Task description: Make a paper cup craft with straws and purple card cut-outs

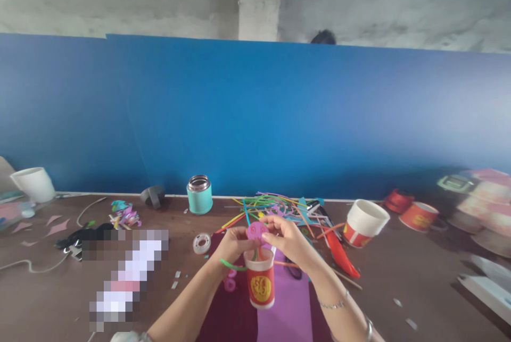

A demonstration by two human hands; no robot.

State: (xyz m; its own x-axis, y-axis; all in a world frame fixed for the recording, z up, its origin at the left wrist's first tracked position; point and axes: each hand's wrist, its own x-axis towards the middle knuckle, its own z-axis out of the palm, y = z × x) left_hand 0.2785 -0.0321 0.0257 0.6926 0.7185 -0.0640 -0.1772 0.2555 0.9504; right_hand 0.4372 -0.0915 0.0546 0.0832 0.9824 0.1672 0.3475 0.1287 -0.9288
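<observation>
A round pink paper piece (256,231) with drawn markings is pinched between the fingers of my left hand (235,245) on its left side. My right hand (288,238) grips the same piece from the right. Just below both hands stands a red paper cup (261,288) with a yellow emblem and a white rim. A green pipe cleaner (232,265) sticks out from the cup's left side, and an orange pipe cleaner (286,264) from its right. Strips, orange and green, show at the cup's mouth below the pink piece. Beneath lies a purple paper sheet (293,307) beside a dark maroon one.
Behind my hands lies a pile of colourful pipe cleaners (279,201). A teal thermos (199,195) and a tape roll (202,243) are to the left. Stacked white cups (366,219) and a red packet (341,254) are to the right. A blue partition (255,118) closes off the back.
</observation>
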